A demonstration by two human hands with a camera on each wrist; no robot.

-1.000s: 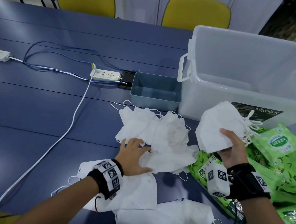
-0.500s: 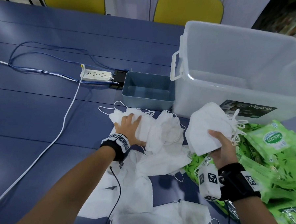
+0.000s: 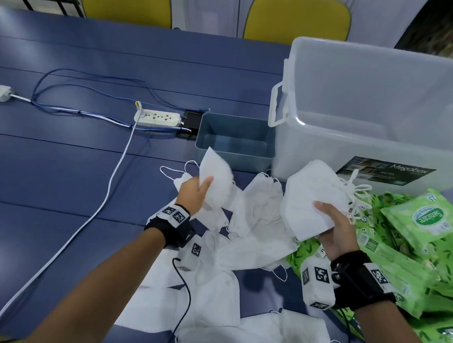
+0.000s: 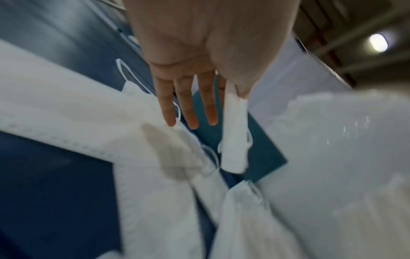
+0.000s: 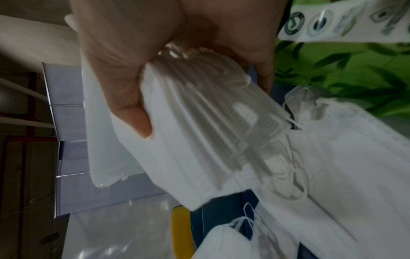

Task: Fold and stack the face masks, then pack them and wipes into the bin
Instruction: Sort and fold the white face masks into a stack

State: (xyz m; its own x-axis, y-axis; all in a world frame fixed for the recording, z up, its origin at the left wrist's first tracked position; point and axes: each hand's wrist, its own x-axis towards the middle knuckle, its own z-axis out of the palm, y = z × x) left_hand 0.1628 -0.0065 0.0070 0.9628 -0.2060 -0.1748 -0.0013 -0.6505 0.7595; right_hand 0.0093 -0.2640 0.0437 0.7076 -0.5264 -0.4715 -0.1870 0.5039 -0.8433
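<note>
My right hand (image 3: 330, 224) grips a thick stack of folded white masks (image 3: 314, 198) above the table; the right wrist view shows the stack (image 5: 199, 140) edge-on under the thumb. My left hand (image 3: 195, 193) pinches one folded white mask (image 3: 216, 176) between thumb and forefinger, lifted off the pile. In the left wrist view that mask (image 4: 235, 133) hangs edge-on beside my straight fingers (image 4: 188, 105). Several loose masks (image 3: 254, 222) lie spread on the blue table. Green wipe packs (image 3: 421, 234) pile at the right. The clear bin (image 3: 375, 105) stands behind them.
A small grey-blue tray (image 3: 234, 143) sits left of the bin. A white power strip (image 3: 157, 118) with cables (image 3: 109, 181) crosses the blue table (image 3: 64, 149) at the left. Two yellow chairs (image 3: 296, 17) stand behind the table.
My left hand reached forward onto the loose masks, then lifted one folded mask clear of the pile. The right hand kept holding its stack, shifting slightly.
</note>
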